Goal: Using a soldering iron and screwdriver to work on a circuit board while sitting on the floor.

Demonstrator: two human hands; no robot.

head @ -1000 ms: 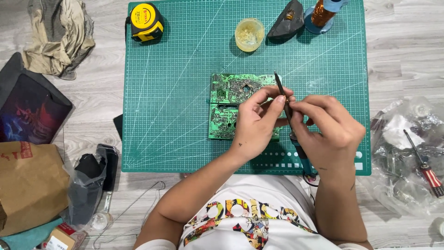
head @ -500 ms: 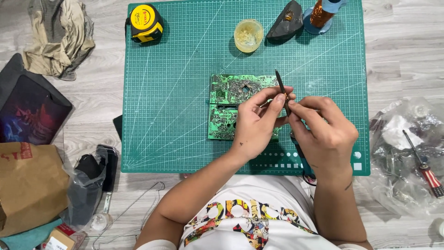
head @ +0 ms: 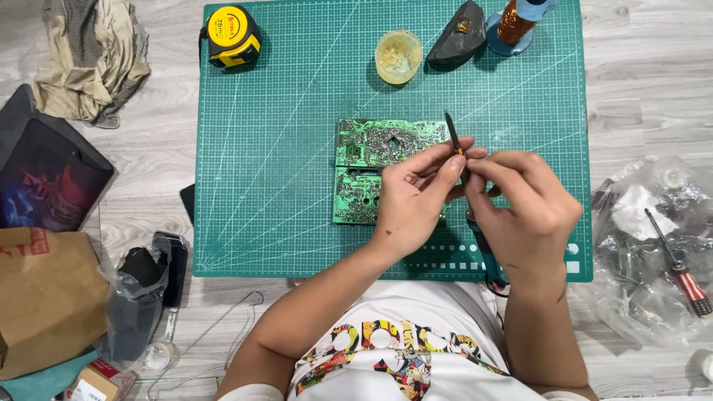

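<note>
A green circuit board (head: 371,167) lies solder side up in the middle of a green cutting mat (head: 282,148). Over its right edge both my hands meet on a thin soldering iron (head: 451,130), whose dark tip points away from me. My left hand (head: 412,200) pinches the shaft just below the tip with thumb and fingers. My right hand (head: 527,208) closes on the same shaft from the right. The iron's blue-green handle (head: 483,249) shows beneath my right palm, and its cable runs down toward my body.
At the mat's far edge stand a yellow tape measure (head: 232,33), a small round jar (head: 398,56), a dark lump (head: 457,41) and a copper wire spool (head: 515,22). A red-handled screwdriver (head: 679,263) lies on plastic bags at the right. A rag (head: 93,56), a dark pad (head: 48,174) and a paper bag (head: 44,297) lie at the left.
</note>
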